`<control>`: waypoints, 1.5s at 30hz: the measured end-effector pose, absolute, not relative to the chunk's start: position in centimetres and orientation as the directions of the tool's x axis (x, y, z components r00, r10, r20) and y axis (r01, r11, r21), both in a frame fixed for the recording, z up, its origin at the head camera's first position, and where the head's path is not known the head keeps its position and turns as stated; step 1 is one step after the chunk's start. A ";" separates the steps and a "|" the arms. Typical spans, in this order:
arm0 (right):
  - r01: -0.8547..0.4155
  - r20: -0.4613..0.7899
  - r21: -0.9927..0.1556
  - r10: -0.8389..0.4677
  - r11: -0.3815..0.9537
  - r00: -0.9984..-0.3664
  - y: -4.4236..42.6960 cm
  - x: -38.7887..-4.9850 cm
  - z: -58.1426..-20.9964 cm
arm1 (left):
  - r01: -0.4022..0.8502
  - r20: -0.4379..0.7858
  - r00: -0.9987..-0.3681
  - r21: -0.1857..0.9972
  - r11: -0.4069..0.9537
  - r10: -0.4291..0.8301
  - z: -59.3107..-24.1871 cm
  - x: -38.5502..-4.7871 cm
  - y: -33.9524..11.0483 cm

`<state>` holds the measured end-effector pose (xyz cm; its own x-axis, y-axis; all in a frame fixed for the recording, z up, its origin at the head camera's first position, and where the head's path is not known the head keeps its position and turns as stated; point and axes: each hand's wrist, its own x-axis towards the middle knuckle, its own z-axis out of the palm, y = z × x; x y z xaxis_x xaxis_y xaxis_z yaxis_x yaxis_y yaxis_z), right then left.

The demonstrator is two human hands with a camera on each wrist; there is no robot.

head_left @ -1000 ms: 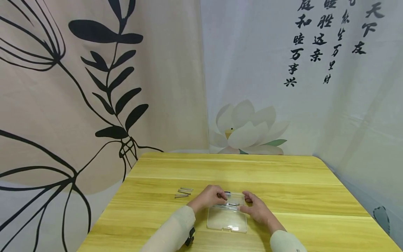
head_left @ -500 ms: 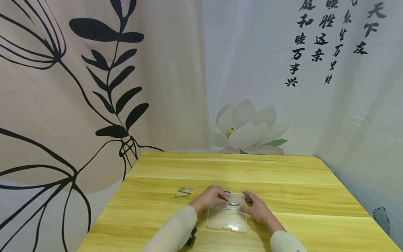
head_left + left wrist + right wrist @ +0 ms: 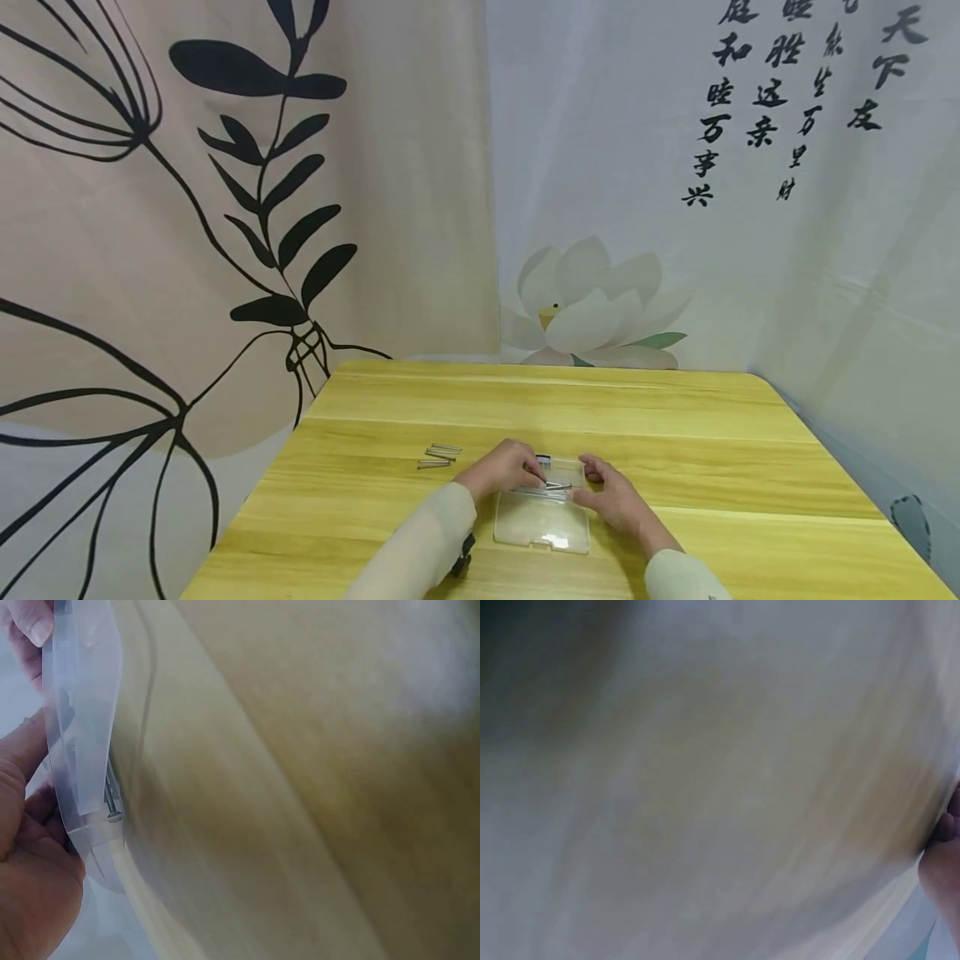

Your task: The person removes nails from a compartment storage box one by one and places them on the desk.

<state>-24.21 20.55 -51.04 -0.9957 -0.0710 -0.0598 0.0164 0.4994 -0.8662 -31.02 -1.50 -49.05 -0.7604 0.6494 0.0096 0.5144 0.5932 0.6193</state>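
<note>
A clear plastic box (image 3: 517, 523) lies open on the table, its lid part toward the near side. Silver nails (image 3: 551, 493) lie in its far part. My left hand (image 3: 504, 468) reaches over the left side and pinches a nail at its curled fingertips, which partly cover the nails. My right hand (image 3: 617, 503) grips the box's right side between thumb and fingers. In the left wrist view, a nail (image 3: 112, 802) shows behind the clear wall (image 3: 94, 697), beside my left hand (image 3: 34, 877). Only part of my right hand (image 3: 943, 874) appears in the right wrist view.
Several loose nails (image 3: 435, 464) lie on the wooden table (image 3: 712, 442) left of the box. A dark object (image 3: 463, 557) is at the left sleeve's wrist. Behind the table hangs a printed curtain (image 3: 420, 183).
My left hand has shifted slightly right over the box, and the nail at its fingertips has moved right with it. My right hand keeps its place on the box.
</note>
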 end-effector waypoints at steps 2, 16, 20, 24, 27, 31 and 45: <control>0.012 -0.057 -0.867 -0.075 0.498 -0.996 20.5 -24.2 -50.9 | 0.519 0.004 -0.762 0.602 0.607 0.648 -49.0 -31.0 -1.4; 0.000 -0.042 -0.865 -0.073 0.502 -0.996 20.5 -24.2 -51.0 | 0.617 -0.006 -0.731 0.422 0.664 0.682 -48.5 -30.8 -0.8; 0.004 -0.046 -0.866 -0.071 0.499 -0.996 20.5 -24.1 -51.0 | 0.640 0.009 -0.714 0.415 0.647 0.700 -48.4 -30.8 -0.9; -0.002 -0.041 -0.868 -0.075 0.496 -0.996 20.4 -24.2 -51.0 | 0.674 0.012 -0.689 0.379 0.634 0.725 -48.4 -30.9 -0.9; -0.002 -0.041 -0.867 -0.076 0.497 -0.996 20.4 -24.2 -51.0 | 0.691 0.010 -0.677 0.353 0.631 0.736 -48.4 -30.9 -0.9; 0.011 -0.052 -0.867 -0.070 0.498 -0.996 20.4 -24.1 -51.0 | 0.685 0.009 -0.682 0.359 0.634 0.732 -48.3 -30.8 -0.9; 0.010 -0.056 -0.866 -0.076 0.500 -0.996 20.4 -24.1 -50.8 | 0.730 0.049 -0.640 0.350 0.587 0.767 -48.9 -31.1 -1.3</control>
<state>-24.08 20.39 -50.84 -0.9955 -0.0763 -0.0555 0.0100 0.5001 -0.8659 -31.10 -1.26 -48.86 -0.6397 0.7670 0.0493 0.7302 0.5865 0.3504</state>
